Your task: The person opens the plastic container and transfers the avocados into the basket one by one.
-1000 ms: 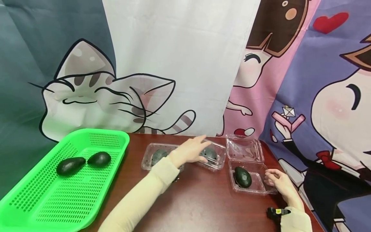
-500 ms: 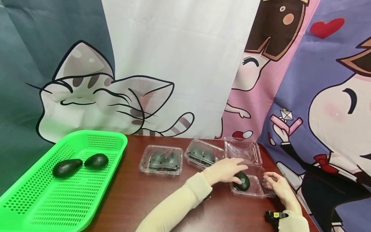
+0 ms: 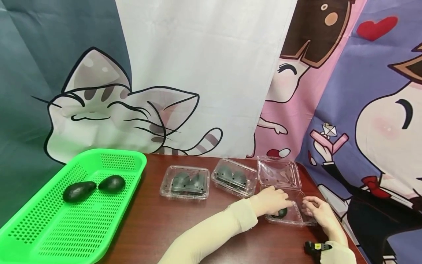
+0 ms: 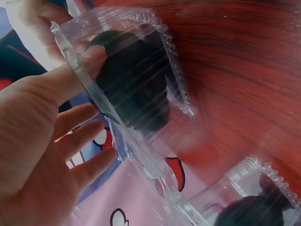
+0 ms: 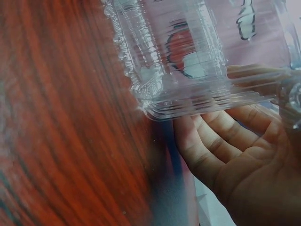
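An open clear plastic clamshell box (image 3: 298, 213) lies at the table's right side, its lid (image 3: 278, 174) tipped back. Inside it is a dark green avocado (image 4: 134, 82), mostly covered by my left hand (image 3: 269, 201) in the head view. The left thumb lies against the avocado and the fingertips are at its edge, beside the box rim. My right hand (image 3: 319, 212) pinches the right-hand wall of the box. In the right wrist view the right fingers (image 5: 221, 141) show under the box's edge, partly seen through the plastic.
Two closed clear boxes, one (image 3: 185, 182) at mid-table and one (image 3: 234, 177) tilted beside the open box, hold avocados. A green perforated basket (image 3: 132, 205) at left holds two more avocados (image 3: 79, 191). A cartoon-printed curtain (image 3: 211, 80) stands behind the brown table (image 3: 158, 220).
My left hand has moved right and down from above the closed boxes to the avocado in the open box, now covering most of it. My right hand has stayed at the box wall.
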`<state>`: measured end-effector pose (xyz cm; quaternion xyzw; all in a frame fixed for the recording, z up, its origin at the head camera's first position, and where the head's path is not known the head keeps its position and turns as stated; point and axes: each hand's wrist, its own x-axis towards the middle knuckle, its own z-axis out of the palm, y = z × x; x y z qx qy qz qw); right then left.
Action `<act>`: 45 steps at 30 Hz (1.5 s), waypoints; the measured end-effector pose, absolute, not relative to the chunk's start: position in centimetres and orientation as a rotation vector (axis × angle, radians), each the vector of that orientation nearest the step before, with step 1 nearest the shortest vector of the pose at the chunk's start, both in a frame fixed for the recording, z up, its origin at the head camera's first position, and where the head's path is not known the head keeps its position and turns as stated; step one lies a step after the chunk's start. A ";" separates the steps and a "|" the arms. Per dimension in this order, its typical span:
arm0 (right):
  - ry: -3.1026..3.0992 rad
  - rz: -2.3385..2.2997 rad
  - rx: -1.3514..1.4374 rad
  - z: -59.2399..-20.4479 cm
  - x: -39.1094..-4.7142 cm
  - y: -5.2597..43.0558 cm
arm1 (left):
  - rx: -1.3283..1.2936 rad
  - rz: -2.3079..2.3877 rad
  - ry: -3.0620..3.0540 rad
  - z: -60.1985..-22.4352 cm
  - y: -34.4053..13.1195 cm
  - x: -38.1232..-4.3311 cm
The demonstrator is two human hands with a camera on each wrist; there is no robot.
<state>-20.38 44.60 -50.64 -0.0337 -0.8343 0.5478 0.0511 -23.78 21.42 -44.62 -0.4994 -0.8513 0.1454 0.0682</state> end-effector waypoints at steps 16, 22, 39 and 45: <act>-2.525 1.661 -0.153 -50.8 -20.2 44.3 | -1.367 0.449 -2.743 -46.0 22.5 -24.0; -2.530 1.670 -0.162 -51.0 -20.2 44.2 | -1.406 0.362 -2.724 -46.2 22.2 -24.5; -2.559 1.674 -0.163 -50.9 -20.3 44.4 | -1.365 -0.353 -2.646 -44.6 17.4 -25.6; -2.536 1.677 -0.135 -50.8 -20.2 44.6 | -1.277 -0.687 -2.636 -45.4 13.7 -25.5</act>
